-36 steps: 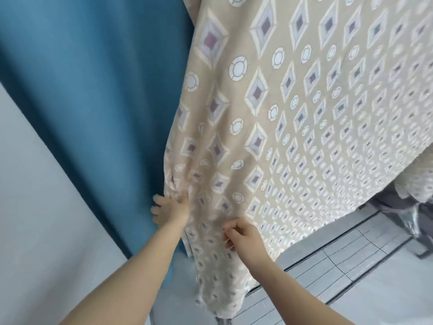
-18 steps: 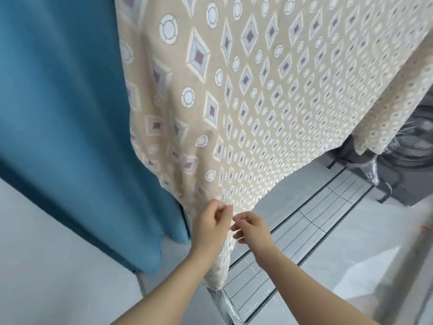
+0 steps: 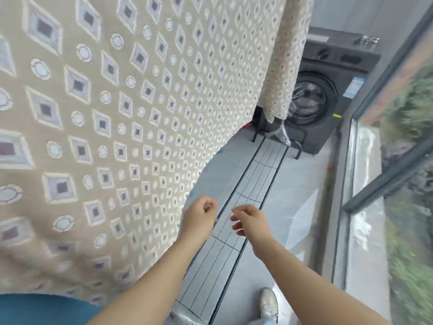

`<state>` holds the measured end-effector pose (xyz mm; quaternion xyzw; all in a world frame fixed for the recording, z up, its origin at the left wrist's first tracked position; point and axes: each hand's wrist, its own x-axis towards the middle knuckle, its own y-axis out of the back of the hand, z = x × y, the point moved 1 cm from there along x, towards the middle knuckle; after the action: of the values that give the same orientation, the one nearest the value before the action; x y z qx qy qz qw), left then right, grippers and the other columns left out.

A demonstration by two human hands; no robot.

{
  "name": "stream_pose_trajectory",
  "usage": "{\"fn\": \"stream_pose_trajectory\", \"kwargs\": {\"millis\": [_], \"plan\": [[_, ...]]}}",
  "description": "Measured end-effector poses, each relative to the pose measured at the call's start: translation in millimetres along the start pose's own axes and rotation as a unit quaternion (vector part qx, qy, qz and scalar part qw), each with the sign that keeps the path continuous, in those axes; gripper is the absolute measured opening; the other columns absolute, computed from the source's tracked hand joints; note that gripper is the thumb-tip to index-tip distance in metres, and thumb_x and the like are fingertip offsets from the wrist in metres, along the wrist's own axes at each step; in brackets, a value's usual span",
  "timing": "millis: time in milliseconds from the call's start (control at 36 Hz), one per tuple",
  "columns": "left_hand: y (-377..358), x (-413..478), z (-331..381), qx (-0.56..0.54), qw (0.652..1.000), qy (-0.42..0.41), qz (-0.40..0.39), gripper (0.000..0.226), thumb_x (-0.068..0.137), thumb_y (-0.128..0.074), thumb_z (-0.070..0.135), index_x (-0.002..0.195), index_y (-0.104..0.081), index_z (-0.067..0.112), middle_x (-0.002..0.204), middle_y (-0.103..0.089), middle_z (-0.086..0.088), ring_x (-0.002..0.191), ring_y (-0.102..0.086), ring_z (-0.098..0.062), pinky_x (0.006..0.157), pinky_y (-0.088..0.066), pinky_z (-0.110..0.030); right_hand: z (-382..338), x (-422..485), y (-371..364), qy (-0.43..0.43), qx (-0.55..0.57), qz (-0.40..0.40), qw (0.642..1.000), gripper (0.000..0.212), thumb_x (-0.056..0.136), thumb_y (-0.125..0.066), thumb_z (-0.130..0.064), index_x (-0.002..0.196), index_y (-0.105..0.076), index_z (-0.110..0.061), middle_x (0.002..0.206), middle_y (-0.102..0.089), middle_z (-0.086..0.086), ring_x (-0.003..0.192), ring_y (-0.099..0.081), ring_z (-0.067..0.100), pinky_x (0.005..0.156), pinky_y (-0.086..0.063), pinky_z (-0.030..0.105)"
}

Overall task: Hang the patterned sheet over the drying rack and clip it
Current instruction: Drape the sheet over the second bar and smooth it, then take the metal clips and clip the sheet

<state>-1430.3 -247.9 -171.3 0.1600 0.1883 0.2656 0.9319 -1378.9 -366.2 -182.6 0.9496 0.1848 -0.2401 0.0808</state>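
The patterned sheet [image 3: 131,118], beige with grey diamonds and white rings, hangs down and fills the left and middle of the head view. Whatever it hangs from is out of view above. A second fold of it [image 3: 281,66] drops further back. My left hand [image 3: 199,219] is at the sheet's lower right edge, fingers curled, fingertips past the edge over the floor with no cloth visibly in them. My right hand [image 3: 248,221] is a short way to its right, clear of the sheet, thumb and fingers pinched on nothing. No clip is visible.
A dark front-loading washing machine [image 3: 323,102] stands at the far end. A lined grey floor strip [image 3: 234,231] runs under my hands. A glass window wall [image 3: 386,160] lines the right. Blue curtain [image 3: 35,308] shows at bottom left, my shoe [image 3: 269,303] below.
The view has swung right, away from the blue curtain toward the washing machine. Both hands, earlier gripping the sheet's edge, now sit at or beyond that edge with no cloth in them.
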Motion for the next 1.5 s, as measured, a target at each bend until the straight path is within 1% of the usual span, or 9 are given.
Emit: {"fn": "stream_pose_trajectory", "kwargs": {"millis": [56,222,500,861,1083,1194,1306,1417,1500], "plan": [[-22,16,16,-0.008,1.0,-0.005,-0.002,0.021,0.092,-0.05,0.015,0.075,-0.05,0.028,0.071,-0.059,0.002,0.056,-0.053,-0.004,0.059,-0.042,-0.022,-8,17,23,0.005,0.005,0.004,1.0,0.013,0.091,-0.049,-0.007,0.082,-0.057,-0.013,0.077,-0.059,0.003,0.058,-0.052,0.015,0.055,-0.042,0.023],[-100,68,70,-0.048,0.999,0.001,0.008,0.023,0.09,-0.051,0.012,0.073,-0.051,0.026,0.068,-0.058,0.003,0.058,-0.056,-0.006,0.069,-0.046,-0.029,-50,74,105,0.027,-0.017,0.012,0.999,0.016,0.09,-0.05,-0.008,0.079,-0.057,-0.015,0.075,-0.059,0.002,0.057,-0.052,0.015,0.056,-0.042,0.023],[-214,133,154,-0.088,0.996,0.006,-0.015,0.022,0.09,-0.05,0.011,0.073,-0.052,0.025,0.064,-0.057,0.003,0.063,-0.057,-0.014,0.07,-0.047,-0.031,-101,149,219,0.038,-0.026,0.027,0.999,0.016,0.091,-0.047,-0.008,0.08,-0.056,-0.015,0.076,-0.059,0.002,0.058,-0.052,0.015,0.057,-0.041,0.024],[-302,241,203,-0.062,0.996,0.017,-0.066,0.02,0.09,-0.05,0.01,0.075,-0.054,0.023,0.065,-0.057,0.0,0.065,-0.055,-0.017,0.07,-0.044,-0.03,-136,242,299,0.009,0.033,0.07,0.997,0.015,0.091,-0.049,-0.007,0.08,-0.057,-0.013,0.075,-0.058,0.002,0.057,-0.051,0.014,0.056,-0.041,0.022],[-355,351,255,-0.053,0.995,0.01,-0.081,0.019,0.09,-0.049,0.011,0.076,-0.054,0.024,0.069,-0.058,0.001,0.062,-0.057,-0.012,0.071,-0.048,-0.03,-192,358,335,0.001,0.048,0.077,0.996,0.013,0.091,-0.048,-0.006,0.082,-0.055,-0.012,0.076,-0.058,0.003,0.057,-0.05,0.015,0.056,-0.039,0.023],[-375,411,287,-0.036,0.997,0.005,-0.075,0.019,0.09,-0.05,0.013,0.075,-0.054,0.024,0.066,-0.059,0.002,0.067,-0.056,-0.019,0.069,-0.048,-0.033,-227,414,354,-0.003,0.055,0.08,0.995,0.013,0.091,-0.049,-0.006,0.081,-0.055,-0.013,0.076,-0.058,0.003,0.057,-0.05,0.014,0.056,-0.04,0.023],[-402,464,321,-0.019,0.996,0.001,-0.084,0.02,0.09,-0.051,0.016,0.074,-0.054,0.027,0.066,-0.059,0.003,0.071,-0.058,-0.021,0.075,-0.051,-0.038,-259,465,382,0.005,0.062,0.095,0.993,0.015,0.09,-0.051,-0.007,0.078,-0.056,-0.014,0.075,-0.059,0.002,0.058,-0.051,0.014,0.057,-0.04,0.023],[-428,508,355,-0.027,0.993,-0.01,-0.117,0.02,0.091,-0.049,0.015,0.076,-0.054,0.027,0.066,-0.057,0.004,0.067,-0.054,-0.019,0.069,-0.044,-0.035,-284,508,412,0.009,0.076,0.114,0.991,0.017,0.091,-0.05,-0.006,0.077,-0.056,-0.013,0.072,-0.058,0.001,0.055,-0.05,0.013,0.055,-0.039,0.022],[-450,542,380,-0.042,0.992,-0.019,-0.119,0.021,0.09,-0.051,0.011,0.075,-0.055,0.024,0.065,-0.057,0.002,0.061,-0.054,-0.016,0.072,-0.043,-0.033,-303,545,434,0.018,0.078,0.121,0.989,0.017,0.09,-0.05,-0.005,0.077,-0.056,-0.014,0.071,-0.057,0.001,0.054,-0.05,0.013,0.056,-0.039,0.023]]}}
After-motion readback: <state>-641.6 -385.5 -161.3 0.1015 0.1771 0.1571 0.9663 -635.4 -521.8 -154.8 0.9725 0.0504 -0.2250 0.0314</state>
